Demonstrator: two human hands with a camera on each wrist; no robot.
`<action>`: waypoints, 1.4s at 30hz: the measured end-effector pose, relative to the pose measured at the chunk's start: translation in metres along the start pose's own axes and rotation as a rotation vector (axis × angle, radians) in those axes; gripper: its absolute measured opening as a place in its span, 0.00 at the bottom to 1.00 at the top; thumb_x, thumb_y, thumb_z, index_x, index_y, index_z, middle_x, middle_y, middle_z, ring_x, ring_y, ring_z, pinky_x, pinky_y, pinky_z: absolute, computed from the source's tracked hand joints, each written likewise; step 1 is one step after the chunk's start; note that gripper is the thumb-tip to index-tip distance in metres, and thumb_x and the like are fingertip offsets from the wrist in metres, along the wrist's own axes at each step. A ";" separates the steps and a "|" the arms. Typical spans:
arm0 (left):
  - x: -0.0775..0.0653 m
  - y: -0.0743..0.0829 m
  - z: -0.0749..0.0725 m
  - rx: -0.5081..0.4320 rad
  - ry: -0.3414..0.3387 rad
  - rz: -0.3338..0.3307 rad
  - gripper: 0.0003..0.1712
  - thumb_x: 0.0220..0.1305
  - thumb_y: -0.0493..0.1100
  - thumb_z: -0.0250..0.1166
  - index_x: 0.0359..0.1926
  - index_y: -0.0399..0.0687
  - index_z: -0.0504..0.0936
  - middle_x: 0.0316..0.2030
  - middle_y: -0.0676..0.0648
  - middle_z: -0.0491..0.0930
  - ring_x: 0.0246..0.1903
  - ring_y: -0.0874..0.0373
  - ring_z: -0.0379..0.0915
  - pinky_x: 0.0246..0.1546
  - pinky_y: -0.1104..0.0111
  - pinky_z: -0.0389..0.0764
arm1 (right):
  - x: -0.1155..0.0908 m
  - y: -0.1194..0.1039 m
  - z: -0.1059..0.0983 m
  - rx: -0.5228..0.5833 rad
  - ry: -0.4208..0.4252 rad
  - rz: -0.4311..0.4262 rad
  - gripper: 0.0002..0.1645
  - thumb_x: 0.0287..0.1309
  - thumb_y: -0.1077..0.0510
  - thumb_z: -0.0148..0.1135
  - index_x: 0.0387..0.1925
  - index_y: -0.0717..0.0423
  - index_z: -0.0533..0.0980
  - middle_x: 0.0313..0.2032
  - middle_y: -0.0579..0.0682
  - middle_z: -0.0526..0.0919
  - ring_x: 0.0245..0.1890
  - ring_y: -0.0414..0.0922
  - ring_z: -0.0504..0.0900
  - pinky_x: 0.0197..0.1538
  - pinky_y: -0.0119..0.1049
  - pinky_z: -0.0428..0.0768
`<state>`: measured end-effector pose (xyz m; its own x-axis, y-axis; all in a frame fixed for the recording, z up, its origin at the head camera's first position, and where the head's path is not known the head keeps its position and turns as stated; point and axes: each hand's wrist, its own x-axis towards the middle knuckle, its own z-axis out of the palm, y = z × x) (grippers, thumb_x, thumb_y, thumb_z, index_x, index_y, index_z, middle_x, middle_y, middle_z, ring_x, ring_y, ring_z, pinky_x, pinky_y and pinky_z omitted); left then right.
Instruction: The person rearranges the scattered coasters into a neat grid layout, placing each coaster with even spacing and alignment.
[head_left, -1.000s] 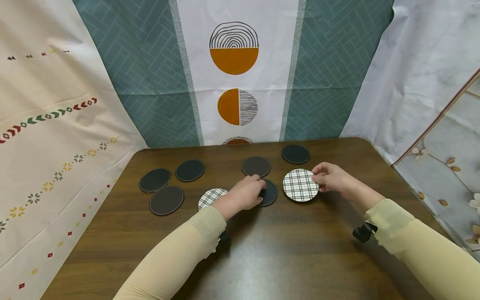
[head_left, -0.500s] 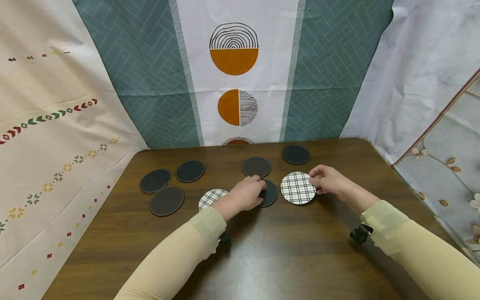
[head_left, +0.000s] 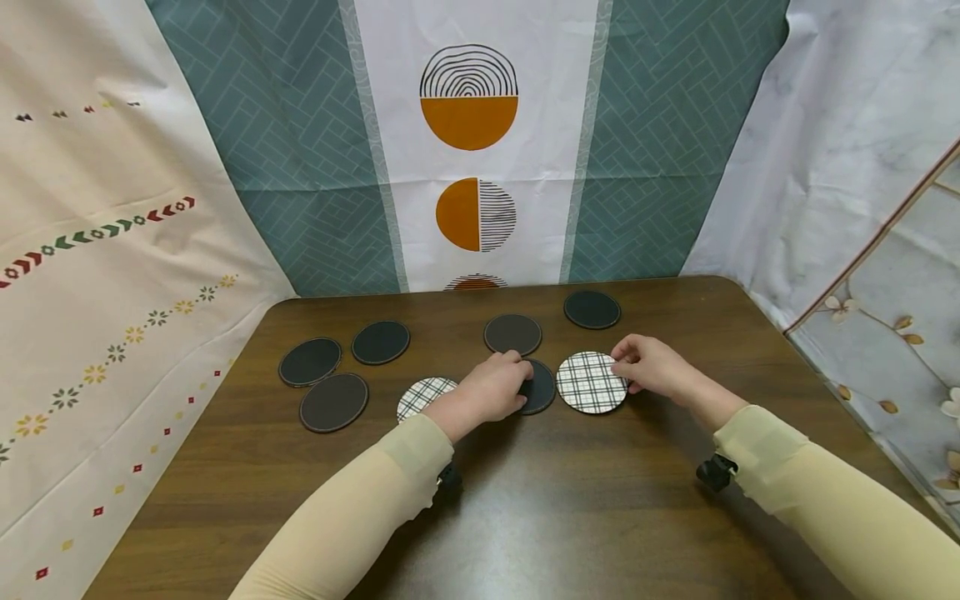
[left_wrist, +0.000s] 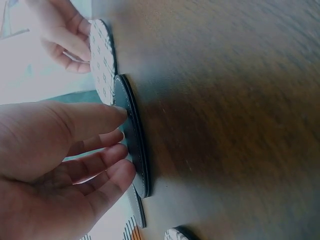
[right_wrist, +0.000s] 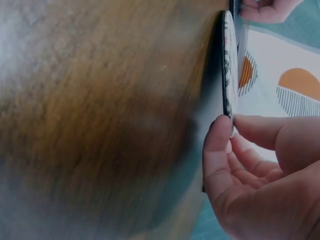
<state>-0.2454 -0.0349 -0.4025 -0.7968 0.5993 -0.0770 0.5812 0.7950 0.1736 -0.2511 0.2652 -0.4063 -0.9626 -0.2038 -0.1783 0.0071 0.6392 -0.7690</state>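
Note:
In the head view my right hand pinches the right edge of a round coaster with a white-and-black plaid face. The right wrist view shows that plaid coaster tipped a little above the table, thumb on its face and a finger beneath. My left hand rests its fingertips on a dark, stitched coaster. Thumb and fingers lie spread over that dark coaster in the left wrist view. The two coasters' edges come close together. Part of the dark one is hidden under the left hand.
Another plaid coaster lies left of my left wrist, partly hidden. Beyond the hands lie a brown coaster and a black coaster. Several dark coasters sit at the left of the wooden table. Fabric curtains enclose it.
My right hand has moved left and toward me with the plaid coaster, bringing it beside the dark coaster. The left hand has stayed in place.

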 end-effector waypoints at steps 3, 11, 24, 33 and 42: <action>-0.001 0.000 0.000 -0.004 0.000 0.003 0.21 0.76 0.44 0.74 0.64 0.44 0.85 0.62 0.41 0.80 0.63 0.46 0.76 0.64 0.57 0.81 | 0.001 0.001 0.002 -0.027 0.007 0.000 0.17 0.78 0.63 0.64 0.60 0.70 0.74 0.48 0.62 0.82 0.42 0.50 0.83 0.41 0.40 0.88; 0.000 0.000 0.001 -0.008 0.006 -0.001 0.21 0.75 0.44 0.75 0.64 0.44 0.86 0.61 0.42 0.80 0.62 0.47 0.76 0.63 0.58 0.81 | 0.000 -0.003 0.005 -0.064 0.020 0.004 0.26 0.70 0.59 0.76 0.60 0.70 0.76 0.45 0.58 0.80 0.39 0.49 0.80 0.41 0.41 0.86; 0.000 0.000 0.000 -0.002 -0.001 -0.006 0.22 0.76 0.45 0.75 0.65 0.44 0.85 0.62 0.41 0.80 0.63 0.46 0.76 0.64 0.58 0.80 | 0.002 -0.001 0.007 -0.127 0.034 0.003 0.28 0.66 0.57 0.80 0.59 0.69 0.78 0.45 0.58 0.80 0.35 0.49 0.81 0.38 0.39 0.83; 0.000 0.000 0.001 -0.009 0.001 -0.005 0.21 0.76 0.45 0.75 0.65 0.44 0.85 0.62 0.41 0.80 0.63 0.46 0.76 0.64 0.57 0.81 | 0.000 -0.004 0.008 -0.166 0.011 0.008 0.26 0.66 0.57 0.80 0.56 0.69 0.79 0.43 0.56 0.80 0.34 0.48 0.82 0.38 0.41 0.81; 0.001 0.000 0.002 0.000 0.008 -0.003 0.21 0.76 0.45 0.75 0.64 0.44 0.86 0.62 0.42 0.80 0.63 0.47 0.76 0.63 0.58 0.81 | 0.000 -0.005 0.005 -0.199 -0.016 0.010 0.27 0.66 0.56 0.80 0.56 0.68 0.79 0.44 0.56 0.80 0.34 0.47 0.83 0.40 0.42 0.79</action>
<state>-0.2457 -0.0344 -0.4042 -0.7998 0.5962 -0.0697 0.5788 0.7968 0.1734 -0.2501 0.2584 -0.4058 -0.9583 -0.2078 -0.1960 -0.0391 0.7750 -0.6307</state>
